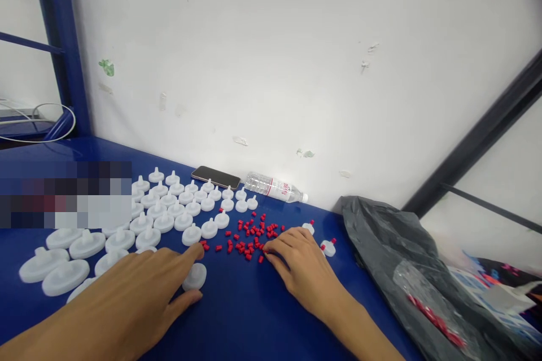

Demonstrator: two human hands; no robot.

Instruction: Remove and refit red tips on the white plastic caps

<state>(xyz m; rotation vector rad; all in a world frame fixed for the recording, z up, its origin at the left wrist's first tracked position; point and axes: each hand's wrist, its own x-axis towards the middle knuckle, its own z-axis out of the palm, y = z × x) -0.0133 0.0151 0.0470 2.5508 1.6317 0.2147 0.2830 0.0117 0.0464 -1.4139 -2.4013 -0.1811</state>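
My left hand [163, 285] has its thumb and index finger around a white plastic disc [195, 277], which is tilted; its stem does not show. My right hand [298, 262] pinches at the edge of a scatter of small red caps [248, 247], with a red cap at its fingertips, partly covered. Left of the pile stand many white discs with short stems [160, 208], stems up, in loose rows. Beyond my right hand lie a few white discs [328, 247] with red caps on their stems.
A phone [215, 176] and a clear plastic bottle [273, 186] lie along the wall on the blue table [262, 321]. A dark grey plastic bag [372, 237] covers the right edge, a clear bag with red pieces [436, 310] on it. Blue frame posts [70, 45] rise at left.
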